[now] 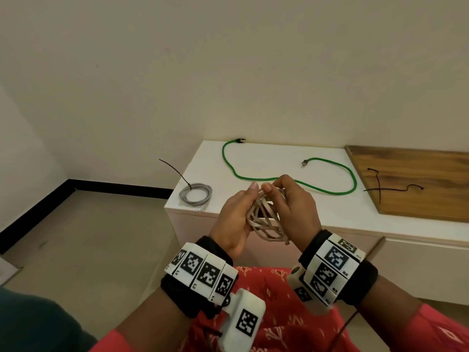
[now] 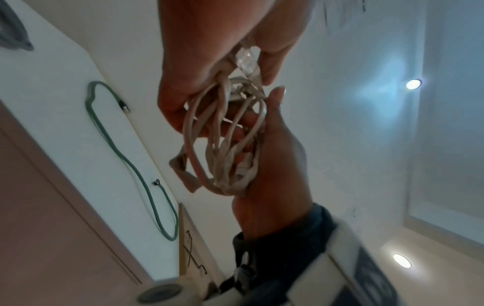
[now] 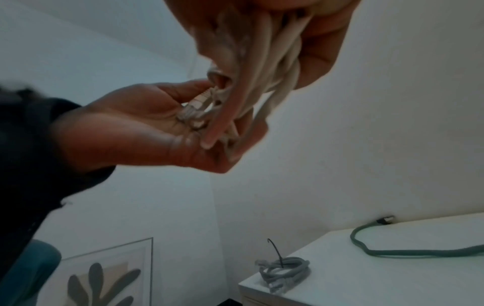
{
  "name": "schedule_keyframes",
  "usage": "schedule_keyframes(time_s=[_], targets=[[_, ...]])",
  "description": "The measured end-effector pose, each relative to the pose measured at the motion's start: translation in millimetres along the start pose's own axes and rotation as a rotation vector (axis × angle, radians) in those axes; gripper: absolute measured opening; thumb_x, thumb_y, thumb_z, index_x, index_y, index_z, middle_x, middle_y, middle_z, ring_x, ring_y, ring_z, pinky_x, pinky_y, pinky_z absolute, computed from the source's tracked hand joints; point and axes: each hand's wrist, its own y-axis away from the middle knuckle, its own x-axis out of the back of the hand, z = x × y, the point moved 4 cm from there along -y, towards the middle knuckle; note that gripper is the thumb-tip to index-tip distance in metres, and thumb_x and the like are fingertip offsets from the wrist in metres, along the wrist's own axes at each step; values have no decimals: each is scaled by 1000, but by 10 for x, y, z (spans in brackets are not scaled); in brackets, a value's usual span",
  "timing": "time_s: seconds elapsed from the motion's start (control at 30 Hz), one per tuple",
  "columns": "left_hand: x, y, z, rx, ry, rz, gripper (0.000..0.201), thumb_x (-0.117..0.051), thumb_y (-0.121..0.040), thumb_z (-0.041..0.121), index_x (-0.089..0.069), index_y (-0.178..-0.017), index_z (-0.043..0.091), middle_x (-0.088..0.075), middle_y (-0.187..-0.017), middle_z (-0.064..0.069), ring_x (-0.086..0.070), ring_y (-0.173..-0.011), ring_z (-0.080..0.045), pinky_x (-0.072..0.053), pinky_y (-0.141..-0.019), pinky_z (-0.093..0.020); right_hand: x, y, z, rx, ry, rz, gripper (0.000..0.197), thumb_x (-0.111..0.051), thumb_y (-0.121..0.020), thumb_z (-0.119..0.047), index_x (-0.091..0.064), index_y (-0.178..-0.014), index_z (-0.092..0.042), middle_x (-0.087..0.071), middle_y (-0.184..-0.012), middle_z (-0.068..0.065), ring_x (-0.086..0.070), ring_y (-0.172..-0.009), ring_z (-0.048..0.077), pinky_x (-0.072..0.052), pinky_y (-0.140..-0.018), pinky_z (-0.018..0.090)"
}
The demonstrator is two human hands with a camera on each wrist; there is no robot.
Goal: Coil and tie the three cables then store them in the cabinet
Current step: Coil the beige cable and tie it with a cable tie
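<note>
Beige cable [image 1: 264, 217], gathered into loose uneven loops, hangs in the air between both hands in front of the worktop's near edge, above the person's red patterned lap. The left hand [image 1: 234, 219] has its fingers curled round one side of the bundle, thumb up against the top of the loops; in the right wrist view one clear plug [image 3: 195, 105] of this cable lies against the left palm. The right hand [image 1: 295, 212] grips the opposite side, fingers bent over the loops and fingertips meeting the left thumb at the top; the left wrist view shows the other clear plug [image 2: 246, 59] pinched between its fingers. Both wrists wear black bands carrying white blocks with printed square markers.

Beyond the hands stands the white worktop [image 1: 291, 158] of a low cabinet. At its near left corner lies the grey cable [image 1: 195, 194], already coiled flat and bound with a black tie whose long tail sticks up past the left edge. Across the middle, the green cable [image 1: 253, 177] lies uncoiled in a long wavy line, one plug at the far edge by the wall, the other toward the middle of the top. At the right end a wooden board [image 1: 416, 184] rests on the worktop, with two black ties [image 1: 380, 186] lying crossed on it. A cream wall rises behind.
</note>
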Motion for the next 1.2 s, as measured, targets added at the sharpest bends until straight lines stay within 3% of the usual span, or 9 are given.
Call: schedule_keyframes(time_s=[0.1,0.23,0.43,0.53,0.7,0.83,0.93,1.13,1.2], targets=[[-26,-16,-41,34,69,-68,50,-35,-94,38,-55,-120,0,-60,-80,-14,-60,-75,-22,-52,-74,-34,14,-13,10,11,19,2,38,-37,-80,-51,-47,-80,-15,-52,-57,-6,-57,-63,25,-42,-62,36],[-75,-80,-127,27,152,-91,60,-42,-82,45,-55,-117,-2,-44,-59,-1,-44,-58,-14,-44,-64,-28,42,-50,76,15,-36,29,43,-41,-79,-51,-53,-80,-10,-58,-62,8,-58,-65,29,-47,-65,43],[-120,-170,-177,48,280,-212,36,-35,-93,29,-56,-108,4,-62,-65,0,-60,-64,-13,-52,-66,-27,101,-151,286,-26,-76,35,30,-47,-84,-50,-45,-66,-26,-48,-53,-3,-46,-52,17,-41,-59,38],[-134,-222,-234,83,311,-221,34,-35,-93,26,-53,-111,3,-56,-58,2,-60,-63,-14,-53,-65,-28,113,-173,355,-34,-67,30,32,-47,-83,-48,-51,-70,-19,-51,-55,-6,-51,-55,17,-43,-59,36],[-160,-352,-307,103,333,-183,29,-42,-89,25,-56,-104,5,-49,-56,3,-52,-58,-11,-48,-62,-26,114,-258,482,-99,-82,-60,29,-50,-84,-47,-46,-63,-27,-50,-54,-6,-52,-56,17,-43,-59,35],[-87,-494,-422,118,332,-117,31,-50,-87,23,-49,-107,0,-50,-55,1,-52,-57,-14,-49,-59,-26,177,-327,654,-135,-68,-306,34,-44,-90,-44,-56,-69,-19,-56,-61,-7,-52,-57,1,-42,-62,24],[26,-597,-479,110,320,-80,20,-44,-90,22,-46,-94,3,-50,-54,1,-52,-56,-15,-48,-62,-29,407,-458,1108,-372,-136,-321,31,-44,-94,-28,-61,-93,-2,-62,-78,4,-57,-73,14,-46,-71,26],[142,-768,-557,118,294,-30,20,-37,-93,19,-48,-82,6,-49,-53,1,-51,-55,-15,-46,-64,-31,1361,-846,2233,-589,564,-181,21,-53,-88,-7,-57,-67,-7,-63,-75,17,-53,-67,26,-40,-60,30],[168,-835,-597,121,292,-21,20,-36,-93,19,-47,-83,6,-49,-52,1,-51,-55,-15,-49,-62,-30,1618,-962,2527,-637,756,-132,14,-50,-85,-1,-61,-76,-1,-66,-89,25,-53,-72,30,-41,-66,33]])
